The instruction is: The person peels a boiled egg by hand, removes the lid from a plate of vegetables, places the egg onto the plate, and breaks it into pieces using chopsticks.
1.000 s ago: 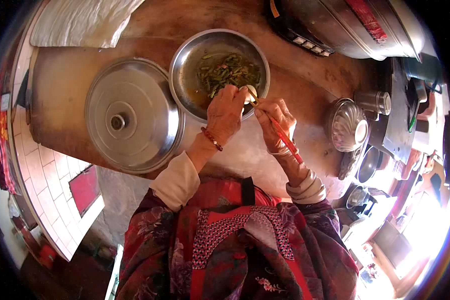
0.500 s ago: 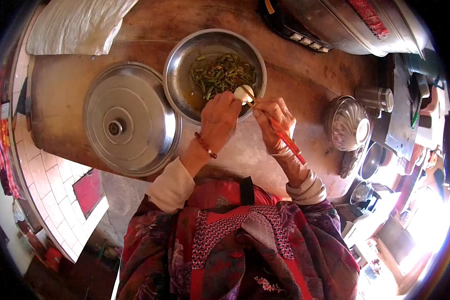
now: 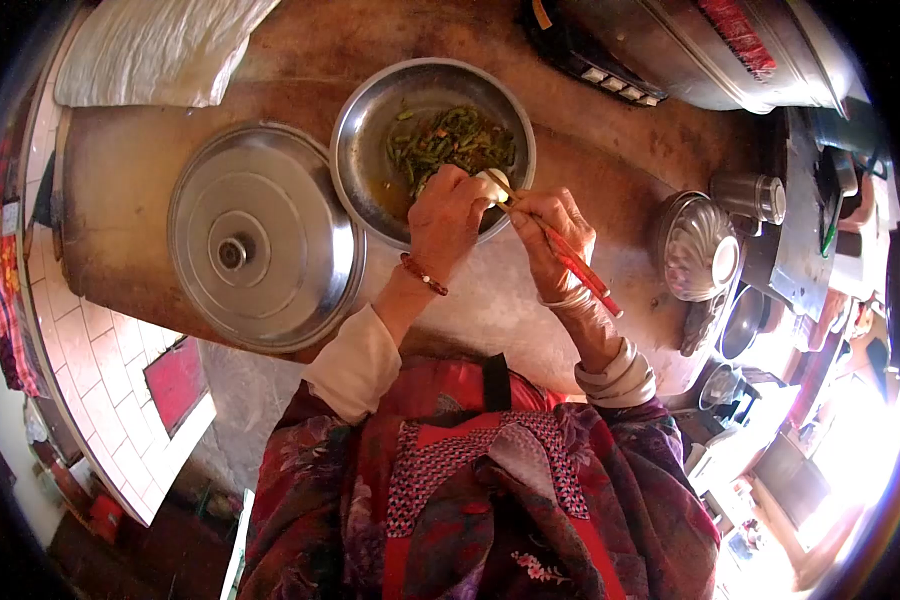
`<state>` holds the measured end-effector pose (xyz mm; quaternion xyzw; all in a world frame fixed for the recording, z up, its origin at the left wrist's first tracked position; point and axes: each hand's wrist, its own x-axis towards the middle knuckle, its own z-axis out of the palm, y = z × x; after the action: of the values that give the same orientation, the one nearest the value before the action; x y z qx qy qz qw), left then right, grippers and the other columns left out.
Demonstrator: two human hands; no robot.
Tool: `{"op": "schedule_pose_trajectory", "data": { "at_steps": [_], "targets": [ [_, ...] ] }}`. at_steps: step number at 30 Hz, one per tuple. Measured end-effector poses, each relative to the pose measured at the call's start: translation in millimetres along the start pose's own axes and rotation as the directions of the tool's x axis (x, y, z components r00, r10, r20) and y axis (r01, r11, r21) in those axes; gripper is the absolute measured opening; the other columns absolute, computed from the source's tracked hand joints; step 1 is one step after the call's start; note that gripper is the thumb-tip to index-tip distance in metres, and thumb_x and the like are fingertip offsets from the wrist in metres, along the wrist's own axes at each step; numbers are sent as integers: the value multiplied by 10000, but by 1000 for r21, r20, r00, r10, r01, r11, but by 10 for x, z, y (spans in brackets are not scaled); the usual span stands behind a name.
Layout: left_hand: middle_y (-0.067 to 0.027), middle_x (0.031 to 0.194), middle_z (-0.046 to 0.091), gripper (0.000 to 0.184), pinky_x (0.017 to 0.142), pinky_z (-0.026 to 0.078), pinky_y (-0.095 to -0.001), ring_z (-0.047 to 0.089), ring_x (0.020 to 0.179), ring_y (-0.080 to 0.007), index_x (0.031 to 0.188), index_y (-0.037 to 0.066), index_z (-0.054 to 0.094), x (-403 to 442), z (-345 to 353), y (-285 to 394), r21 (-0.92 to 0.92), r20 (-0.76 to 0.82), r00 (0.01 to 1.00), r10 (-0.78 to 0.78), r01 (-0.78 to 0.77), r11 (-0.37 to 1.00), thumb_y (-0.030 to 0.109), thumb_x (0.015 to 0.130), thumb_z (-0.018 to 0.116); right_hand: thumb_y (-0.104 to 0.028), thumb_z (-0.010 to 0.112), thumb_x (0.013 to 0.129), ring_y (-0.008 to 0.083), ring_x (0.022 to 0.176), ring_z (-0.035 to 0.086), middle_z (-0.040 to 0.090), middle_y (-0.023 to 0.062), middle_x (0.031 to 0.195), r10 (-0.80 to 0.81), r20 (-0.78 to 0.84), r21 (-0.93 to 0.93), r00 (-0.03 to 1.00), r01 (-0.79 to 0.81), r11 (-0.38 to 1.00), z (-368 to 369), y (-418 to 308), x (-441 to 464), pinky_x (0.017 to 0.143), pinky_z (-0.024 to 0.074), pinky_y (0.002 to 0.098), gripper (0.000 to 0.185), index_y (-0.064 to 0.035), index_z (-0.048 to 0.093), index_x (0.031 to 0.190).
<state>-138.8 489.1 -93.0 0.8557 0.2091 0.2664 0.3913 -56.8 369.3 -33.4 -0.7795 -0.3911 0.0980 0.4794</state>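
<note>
A metal bowl (image 3: 365, 150) holds cooked green vegetables (image 3: 450, 138) in some liquid. Over its near rim, my left hand (image 3: 448, 220) is closed, its fingertips on a white, egg-like piece (image 3: 493, 186). My right hand (image 3: 553, 238) grips chopsticks with red ends (image 3: 580, 268), whose tips touch the white piece. Part of that piece is hidden behind my left fingers.
Left of the bowl lies a large round metal lid (image 3: 270, 220). A white cloth (image 3: 160, 50) is at the upper left. On the right are an overturned fluted metal bowl (image 3: 698, 248) and a metal cup (image 3: 760, 198). A large metal vessel (image 3: 660, 40) stands upper right.
Compared with half a second ago, my left hand has shifted slightly right and up, covering more of the white piece. The red ends of the chopsticks have spread and tilted a little.
</note>
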Motion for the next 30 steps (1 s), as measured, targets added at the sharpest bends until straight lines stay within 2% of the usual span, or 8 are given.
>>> {"op": "schedule_pose_trajectory", "data": {
  "at_steps": [4, 6, 14, 20, 22, 25, 27, 30],
  "targets": [
    [-99, 864, 559, 118, 656, 478, -365, 577, 770, -286, 880, 54, 601, 23, 50, -26, -2, 33, 999, -18, 18, 1000, 76, 767, 629, -64, 622, 814, 279, 734, 610, 591, 134, 876, 21, -3, 4, 1000, -21, 1000, -8, 15, 6, 627, 506, 345, 100, -36, 594, 906],
    [-89, 823, 535, 98, 647, 468, -368, 566, 760, -281, 836, 58, 589, 44, 95, -42, -4, 1, 1000, -3, 3, 1000, 47, 747, 629, -60, 622, 813, 276, 732, 610, 590, 133, 874, -96, 25, -67, 995, 98, 993, -21, 7, 22, 627, 503, 344, 98, -37, 594, 904],
    [-112, 791, 535, 27, 623, 462, -394, 562, 728, -304, 793, 45, 558, 90, 116, -81, -14, 22, 1000, -2, 3, 1000, 53, 777, 579, -56, 627, 808, 274, 738, 611, 590, 133, 876, -14, -12, 8, 1000, 14, 1000, -7, 27, 15, 633, 502, 343, 100, -37, 590, 900],
    [-104, 749, 513, 81, 607, 447, -388, 558, 721, -294, 744, 37, 533, 41, 94, -149, 186, 40, 983, 180, -184, 965, 15, 733, 610, -63, 622, 816, 273, 727, 614, 593, 124, 863, 15, -22, 25, 1000, -14, 1000, -14, 34, 30, 636, 501, 341, 92, -37, 590, 898],
    [-124, 758, 517, 75, 600, 428, -376, 526, 675, -307, 738, 3, 520, -41, -208, 89, -44, 105, 995, -1, 6, 999, 24, 785, 574, -67, 621, 818, 276, 724, 615, 598, 123, 858, 48, -15, 44, 999, -47, 998, -44, 29, 50, 639, 501, 340, 92, -37, 591, 899],
    [-109, 716, 510, 118, 587, 433, -389, 534, 668, -306, 741, 39, 516, -337, -614, 144, -114, 288, 958, 3, 31, 993, 66, 771, 627, -76, 621, 818, 284, 753, 630, 620, 130, 874, 25, 42, 14, 999, -26, 1000, -123, 14, 109, 651, 507, 340, 114, -33, 603, 922],
    [-107, 748, 526, 108, 599, 437, -394, 547, 701, -302, 752, 36, 519, -586, -904, 174, -101, 476, 873, -109, 178, 979, 82, 784, 611, -86, 623, 816, 291, 801, 641, 634, 147, 902, 95, 114, -7, 989, -95, 995, -149, -3, 146, 669, 513, 339, 143, -34, 615, 949],
    [-103, 800, 551, 94, 629, 452, -393, 565, 744, -294, 778, 35, 533, -1154, -998, 45, 40, 459, 886, -64, 51, 998, 108, 800, 589, -92, 631, 806, 292, 820, 643, 638, 138, 916, 54, 155, -24, 986, -51, 998, -139, 1, 186, 690, 519, 347, 162, -31, 621, 956]
  ]
}}
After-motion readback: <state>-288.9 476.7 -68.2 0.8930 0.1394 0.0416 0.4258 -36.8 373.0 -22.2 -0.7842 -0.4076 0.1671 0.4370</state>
